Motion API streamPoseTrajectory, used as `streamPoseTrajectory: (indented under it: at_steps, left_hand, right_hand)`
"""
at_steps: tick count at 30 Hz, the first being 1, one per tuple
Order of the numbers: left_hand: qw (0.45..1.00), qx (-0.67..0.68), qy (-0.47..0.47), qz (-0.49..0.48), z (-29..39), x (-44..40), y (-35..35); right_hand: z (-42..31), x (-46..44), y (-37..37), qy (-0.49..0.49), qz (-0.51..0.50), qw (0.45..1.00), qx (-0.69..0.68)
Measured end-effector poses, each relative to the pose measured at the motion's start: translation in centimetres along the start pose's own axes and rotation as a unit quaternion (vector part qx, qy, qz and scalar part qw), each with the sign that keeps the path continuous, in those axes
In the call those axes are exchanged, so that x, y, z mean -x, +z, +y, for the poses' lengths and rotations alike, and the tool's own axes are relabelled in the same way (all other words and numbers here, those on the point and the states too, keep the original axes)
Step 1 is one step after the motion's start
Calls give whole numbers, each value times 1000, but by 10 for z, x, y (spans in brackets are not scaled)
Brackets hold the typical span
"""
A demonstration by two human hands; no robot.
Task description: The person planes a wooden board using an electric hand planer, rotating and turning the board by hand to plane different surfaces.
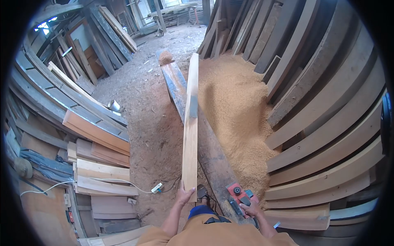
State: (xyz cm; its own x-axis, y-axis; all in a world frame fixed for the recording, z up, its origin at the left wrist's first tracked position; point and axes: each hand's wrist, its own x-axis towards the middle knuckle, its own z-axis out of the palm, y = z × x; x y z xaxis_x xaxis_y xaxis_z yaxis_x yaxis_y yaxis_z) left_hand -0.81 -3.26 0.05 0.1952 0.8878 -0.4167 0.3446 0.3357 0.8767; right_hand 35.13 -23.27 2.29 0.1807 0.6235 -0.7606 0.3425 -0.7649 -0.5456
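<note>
A long pale board (190, 151) stretches away from the person, lying over a worn narrow bench plank (213, 158). My left hand (185, 194) is closed on the near end of the board, with the thumb on its face. At the near end of the bench sits a red electric planer (241, 197). My right hand (251, 208) is wrapped round the planer's handle. A grey patch (193, 106) shows on the board's upper half.
Sawdust (234, 106) is heaped right of the bench. Planks (324, 151) lean along the right side, and more boards (98, 135) line the left. A white power strip (157, 188) with a cable lies on the floor; a can (114, 105) stands further left.
</note>
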Motion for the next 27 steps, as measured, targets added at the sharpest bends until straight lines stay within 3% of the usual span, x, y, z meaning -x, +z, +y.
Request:
streamPoseTrajectory:
  at_steps: [1,3,6,9,12,13,15,17,20,21,24,27]
  left_hand:
    - [989,-140,-42,39,2,1,0]
    - [899,-405,-122,113,4,3,2]
    - [854,-486,-168,78,12,8,3]
    - [848,-497,-106,152,-24,-17,-23]
    - [871,-456,-183,-6,13,-40,-71]
    - [875,-469,-123,3,-34,-60,-88]
    - [948,-299,-99,-50,-51,-72,-98]
    - [983,-139,-78,-87,-60,-75,-96]
    - [980,-150,-119,-51,-54,-68,-87]
    - [993,-56,-99,-30,-38,-55,-76]
    - [987,-112,-112,-4,-106,-65,-55]
    - [983,-124,-135,10,-77,-41,-15]
  right_hand:
    - [2,-2,1,-30,10,999,2]
    - [5,-3,1,-15,5,1000,-2]
    - [-7,7,-3,-2,-3,1000,-9]
    - [-7,6,-3,-14,12,1000,-5]
    - [-20,11,-8,0,-10,1000,-11]
    - [-26,13,-10,12,-21,1000,-17]
    - [-23,11,-10,18,-37,998,-37]
    - [-18,7,-10,17,-35,998,-39]
    - [-6,-1,-4,1,-14,1000,-18]
    - [1,-5,-2,-5,-8,1000,-16]
    - [-9,-2,-3,-4,-9,1000,-19]
    - [-16,1,-6,2,-13,1000,-16]
